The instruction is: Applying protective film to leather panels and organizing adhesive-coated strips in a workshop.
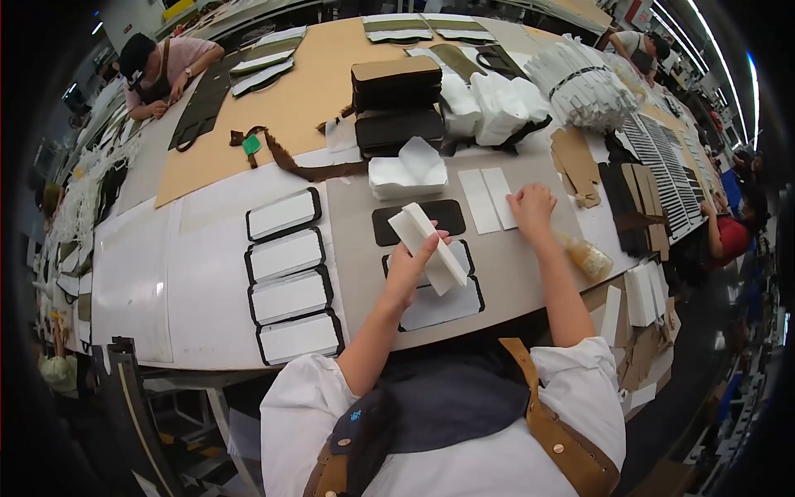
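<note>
My left hand (408,263) is wrapped round a small bundle of white rectangular strips (436,251), held tilted above the table. Below it lie black-edged rectangular pieces, one with a white panel (447,306) on top; the bundle partly hides another. A bare black piece (453,220) with rounded corners lies just beyond. To the right, my right hand (532,207) has its fingers curled at the edge of a flat white strip (499,197), pinching it. A second white strip (479,203) lies alongside.
A column of white-topped black pieces (286,258) lies at left. Ahead are a white sheet stack (406,178), dark stacked pieces (399,131) and a tied white bundle (582,83). A bottle of yellowish contents (586,258) stands at right. Co-workers are around the table.
</note>
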Demonstrator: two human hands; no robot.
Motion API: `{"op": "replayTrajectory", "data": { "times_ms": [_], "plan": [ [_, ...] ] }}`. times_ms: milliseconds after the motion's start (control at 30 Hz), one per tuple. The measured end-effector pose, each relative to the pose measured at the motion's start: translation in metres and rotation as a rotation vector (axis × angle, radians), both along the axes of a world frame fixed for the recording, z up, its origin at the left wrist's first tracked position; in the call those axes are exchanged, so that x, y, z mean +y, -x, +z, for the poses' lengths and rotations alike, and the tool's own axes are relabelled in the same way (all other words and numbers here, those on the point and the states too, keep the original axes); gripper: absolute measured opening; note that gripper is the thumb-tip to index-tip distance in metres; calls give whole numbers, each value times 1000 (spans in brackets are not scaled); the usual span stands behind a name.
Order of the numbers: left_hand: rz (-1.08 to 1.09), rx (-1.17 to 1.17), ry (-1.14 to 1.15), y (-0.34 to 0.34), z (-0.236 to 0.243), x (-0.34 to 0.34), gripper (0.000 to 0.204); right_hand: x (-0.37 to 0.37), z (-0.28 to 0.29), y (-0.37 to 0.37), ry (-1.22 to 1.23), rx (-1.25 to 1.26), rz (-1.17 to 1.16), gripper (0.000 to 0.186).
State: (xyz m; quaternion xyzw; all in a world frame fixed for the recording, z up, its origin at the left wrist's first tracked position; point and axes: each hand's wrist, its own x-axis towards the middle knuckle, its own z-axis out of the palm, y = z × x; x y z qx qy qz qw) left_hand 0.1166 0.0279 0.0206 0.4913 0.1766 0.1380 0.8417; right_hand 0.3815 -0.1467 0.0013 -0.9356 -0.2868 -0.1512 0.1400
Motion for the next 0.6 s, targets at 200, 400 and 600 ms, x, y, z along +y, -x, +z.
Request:
{"op": "replayTrajectory", "data": {
  "times_ms": [200, 400, 600],
  "plan": [
    [29, 0, 1, -1, -1, -7, 67, 14, 54, 74, -436, 659, 440, 38],
    [-6, 16, -42, 7, 13, -22, 67, 17, 74, 128, -426, 906, 802, 42],
    [-63, 25, 18, 10, 14, -30, 66, 4, 76, 121, -347, 1073, 750, 35]
  ]
}}
